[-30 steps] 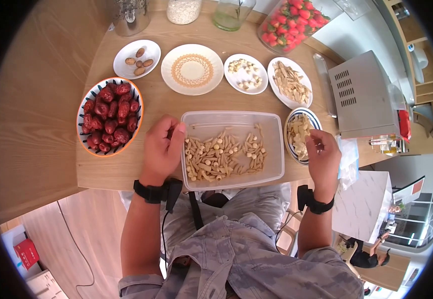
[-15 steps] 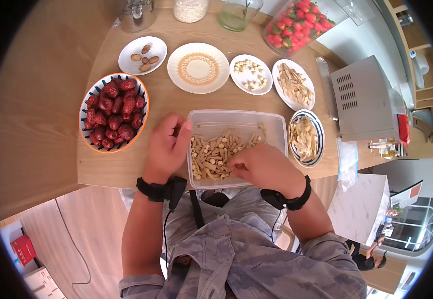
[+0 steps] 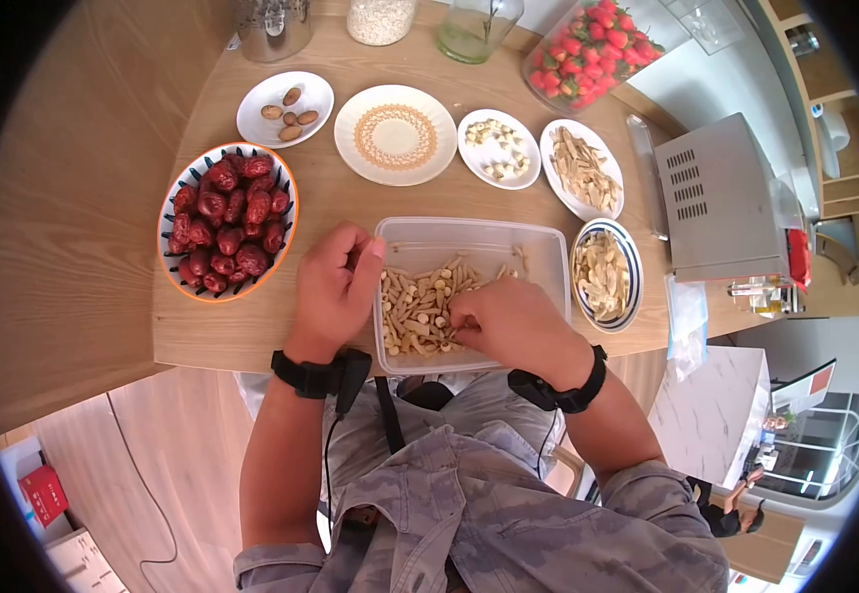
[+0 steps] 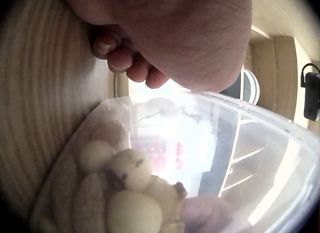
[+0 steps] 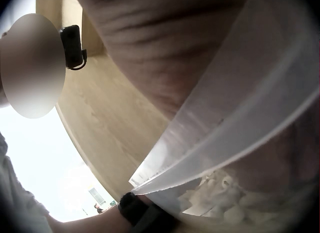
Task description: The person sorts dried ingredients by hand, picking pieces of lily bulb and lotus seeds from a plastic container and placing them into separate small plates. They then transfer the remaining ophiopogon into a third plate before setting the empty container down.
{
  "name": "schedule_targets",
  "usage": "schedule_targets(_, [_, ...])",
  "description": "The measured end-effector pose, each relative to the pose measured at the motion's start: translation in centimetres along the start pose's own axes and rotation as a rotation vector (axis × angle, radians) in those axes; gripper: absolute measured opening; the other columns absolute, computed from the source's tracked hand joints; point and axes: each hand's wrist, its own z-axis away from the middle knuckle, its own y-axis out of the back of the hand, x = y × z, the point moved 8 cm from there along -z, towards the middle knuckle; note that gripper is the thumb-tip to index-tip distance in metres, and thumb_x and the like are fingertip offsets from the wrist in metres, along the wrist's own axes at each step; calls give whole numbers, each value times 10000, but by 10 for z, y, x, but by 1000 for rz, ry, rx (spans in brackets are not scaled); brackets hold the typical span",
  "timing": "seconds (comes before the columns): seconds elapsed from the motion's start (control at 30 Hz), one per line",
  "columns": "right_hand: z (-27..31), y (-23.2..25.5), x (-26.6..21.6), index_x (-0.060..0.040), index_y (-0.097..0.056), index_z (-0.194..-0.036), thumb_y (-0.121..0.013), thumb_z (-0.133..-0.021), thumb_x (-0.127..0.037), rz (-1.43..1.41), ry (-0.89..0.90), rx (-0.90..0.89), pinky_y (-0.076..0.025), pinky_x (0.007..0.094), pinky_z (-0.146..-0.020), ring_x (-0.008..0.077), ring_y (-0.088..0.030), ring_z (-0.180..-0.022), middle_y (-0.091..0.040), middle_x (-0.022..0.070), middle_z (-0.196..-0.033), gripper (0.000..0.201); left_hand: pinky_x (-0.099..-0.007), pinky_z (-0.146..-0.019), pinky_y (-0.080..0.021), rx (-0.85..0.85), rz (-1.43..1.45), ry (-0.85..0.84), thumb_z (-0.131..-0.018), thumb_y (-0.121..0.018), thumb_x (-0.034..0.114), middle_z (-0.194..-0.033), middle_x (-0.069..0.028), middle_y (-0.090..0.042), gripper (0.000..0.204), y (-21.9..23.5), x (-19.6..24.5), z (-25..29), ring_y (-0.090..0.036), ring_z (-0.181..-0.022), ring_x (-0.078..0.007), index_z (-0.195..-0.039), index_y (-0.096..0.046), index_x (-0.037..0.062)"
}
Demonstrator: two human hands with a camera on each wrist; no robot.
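In the head view a clear plastic tub (image 3: 538,233) holds slender tan dried root pieces (image 3: 420,322) mixed with round cream lotus seeds (image 3: 440,284). My right hand (image 3: 518,321) reaches over the tub's right half, its bent fingertips down among the pieces; I cannot tell whether they pinch one. At the tub's left wall is my left hand (image 3: 336,287), thumb along the rim and fingers loosely curled outside. The left wrist view shows these fingers (image 4: 137,69) just above the wall, holding nothing. A blue-rimmed bowl (image 3: 636,277) of pale dried slices (image 3: 602,274) stands right of the tub.
Left stands an orange-rimmed dish (image 3: 294,212) of red dates (image 3: 232,222). Behind are plates of brown nuts (image 3: 291,117), lotus seeds (image 3: 494,148) and dried slices (image 3: 583,163), plus a bare patterned plate (image 3: 395,133). Jars and a strawberry container (image 3: 598,49) line the back.
My right hand has moved left from the blue-rimmed bowl into the tub and reaches among its pieces. The left hand stays at the tub's left rim. The head view has shifted slightly.
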Motion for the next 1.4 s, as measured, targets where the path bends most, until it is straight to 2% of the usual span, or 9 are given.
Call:
schedule_targets(0.37, [8,21,-2,-112,-729,-851,-746,-842,-176,-162,-34,57,-542,458,-669,355,-698,-780,-719,125,-831,67,-343,-577,-432,-10,-23,-6,-1004,-664,185,-685,-95,-553,258,0,0,0,-505,-606,-188,-848,-569,3])
schedule_targets(0.47, [20,44,4,-75,-745,-917,-780,-865,-118,-369,-16,229,-554,371,-650,282,-713,-727,-734,120,-836,76,-341,-576,-431,-5,-9,5,-1004,-664,187,-682,-94,-553,257,0,-2,0,-505,-606,-186,-849,-572,3])
schedule_targets(0.57, [51,68,25,-10,-733,-978,-785,-904,-60,-465,-56,525,-548,281,-653,162,-703,-714,-731,89,-818,104,-336,-576,-430,-3,-11,-7,-1005,-662,182,-678,-90,-548,252,1,-1,0,-501,-605,-183,-851,-574,3])
schedule_targets(0.67, [92,81,78,29,-707,-992,-766,-937,-34,-584,-220,790,-529,235,-656,85,-677,-748,-729,59,-838,102,-329,-578,-428,-5,-19,-11,-1007,-656,170,-675,-87,-541,244,-1,-3,1,-495,-606,-173,-851,-572,2])
schedule_targets(0.77, [137,94,130,40,-698,-997,-766,-948,-68,-432,-432,970,-532,241,-670,82,-680,-752,-735,68,-838,136,-326,-580,-427,-5,-11,-2,-1008,-650,155,-675,-82,-538,236,-1,-1,1,-488,-609,-161,-851,-569,-1])
schedule_targets(0.87, [163,98,157,28,-686,-1074,-737,-987,-106,-233,-534,981,-491,217,-686,60,-606,-754,-699,11,-853,167,-327,-583,-429,-7,-5,-6,-1009,-645,146,-679,-79,-545,230,-1,-3,1,-487,-616,-151,-855,-566,-6])
schedule_targets(1.0, [174,92,173,32,-725,-1000,-750,-952,-116,-154,-631,933,-554,273,-713,118,-702,-742,-755,85,-838,157,-326,-588,-433,-5,-9,-23,-1016,-633,144,-686,-77,-551,228,-2,1,0,-490,-626,-146,-864,-565,-12])
schedule_targets(1.23, [177,83,183,26,-750,-1044,-736,-954,-121,-160,-645,922,-566,287,-745,144,-730,-791,-778,109,-890,173,-321,-602,-441,-3,-27,-11,-1024,-622,155,-698,-82,-554,232,-1,-4,1,-500,-647,-143,-874,-566,-13])
schedule_targets(1.4, [171,90,152,36,-741,-1025,-705,-999,-130,-241,-561,964,-555,291,-721,141,-696,-757,-753,95,-868,172,-322,-602,-437,8,-25,-29,-1023,-623,158,-702,-83,-549,232,-1,-7,1,-497,-652,-143,-876,-565,-12])
